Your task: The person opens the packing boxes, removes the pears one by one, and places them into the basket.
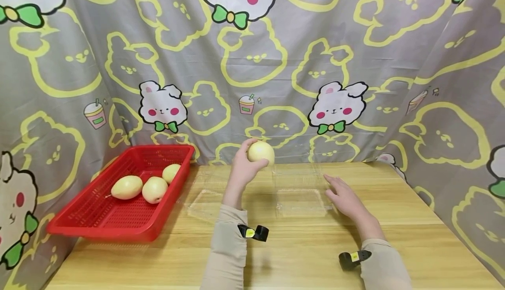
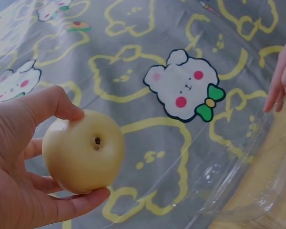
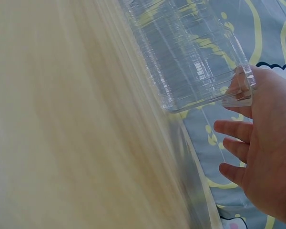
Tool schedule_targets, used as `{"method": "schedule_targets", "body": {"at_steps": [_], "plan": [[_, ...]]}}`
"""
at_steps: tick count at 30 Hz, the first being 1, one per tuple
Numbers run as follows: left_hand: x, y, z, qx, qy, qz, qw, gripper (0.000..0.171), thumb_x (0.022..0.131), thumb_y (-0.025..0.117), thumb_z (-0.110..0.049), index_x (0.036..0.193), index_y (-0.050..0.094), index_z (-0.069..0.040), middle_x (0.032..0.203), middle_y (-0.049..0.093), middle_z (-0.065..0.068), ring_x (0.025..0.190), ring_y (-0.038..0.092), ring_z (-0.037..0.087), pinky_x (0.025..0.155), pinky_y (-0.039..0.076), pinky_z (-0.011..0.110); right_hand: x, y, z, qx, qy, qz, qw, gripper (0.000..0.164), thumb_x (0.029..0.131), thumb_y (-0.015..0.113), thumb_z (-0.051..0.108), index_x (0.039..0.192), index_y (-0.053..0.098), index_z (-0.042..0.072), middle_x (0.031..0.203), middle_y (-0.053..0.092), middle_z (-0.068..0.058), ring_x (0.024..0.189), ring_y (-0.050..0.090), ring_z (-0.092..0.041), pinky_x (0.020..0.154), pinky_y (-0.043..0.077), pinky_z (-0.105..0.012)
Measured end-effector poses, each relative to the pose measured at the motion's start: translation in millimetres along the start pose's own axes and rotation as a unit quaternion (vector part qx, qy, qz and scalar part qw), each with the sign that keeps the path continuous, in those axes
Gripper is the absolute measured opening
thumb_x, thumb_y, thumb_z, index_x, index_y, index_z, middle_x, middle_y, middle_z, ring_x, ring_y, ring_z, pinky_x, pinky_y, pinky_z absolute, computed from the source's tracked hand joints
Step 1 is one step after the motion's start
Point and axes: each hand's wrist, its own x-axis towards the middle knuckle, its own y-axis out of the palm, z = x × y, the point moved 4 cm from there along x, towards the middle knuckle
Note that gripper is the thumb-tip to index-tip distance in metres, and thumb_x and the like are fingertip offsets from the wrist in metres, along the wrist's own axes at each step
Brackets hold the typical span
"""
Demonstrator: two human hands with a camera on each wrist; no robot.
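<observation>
In the head view, a pale yellow pear is held up above the table in my left hand. The left wrist view shows the thumb and fingers curled around the pear, its dark end facing the camera. My right hand is at the right side of a clear plastic box, fingers fairly straight. In the right wrist view, a digit of that hand shows through the corner of the box and appears to touch it. The other fingers are spread apart from it.
A red plastic basket on the left holds three pears, one of them an elongated pear. Another clear plastic piece lies between basket and box. Behind the wooden table hangs a patterned grey curtain.
</observation>
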Motion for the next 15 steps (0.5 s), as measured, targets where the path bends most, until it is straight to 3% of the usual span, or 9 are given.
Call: {"method": "schedule_targets", "body": {"at_steps": [9, 15], "plan": [[1.9, -16.2, 2.9, 0.006, 0.002, -0.012, 0.9999, 0.070, 0.073, 0.074, -0.011, 0.137, 0.050, -0.028, 0.139, 0.051, 0.009, 0.112, 0.059, 0.031, 0.085, 0.054, 0.044, -1, 1, 0, 0.003, 0.000, -0.002, 1.000, 0.055, 0.097, 0.046, 0.018, 0.148, 0.036, -0.001, 0.150, 0.038, -0.028, 0.141, 0.023, -0.052, 0.115, 0.019, -0.064], [7.3, -28.1, -1.0, 0.026, 0.027, -0.021, 0.9991, 0.071, 0.070, 0.074, -0.008, 0.137, 0.050, -0.018, 0.138, 0.052, 0.014, 0.112, 0.059, 0.034, 0.087, 0.053, 0.048, -1, 0, 2, -0.002, -0.002, -0.005, 1.000, 0.055, 0.097, 0.046, 0.018, 0.147, 0.036, -0.001, 0.149, 0.039, -0.027, 0.141, 0.024, -0.052, 0.115, 0.020, -0.063]]}}
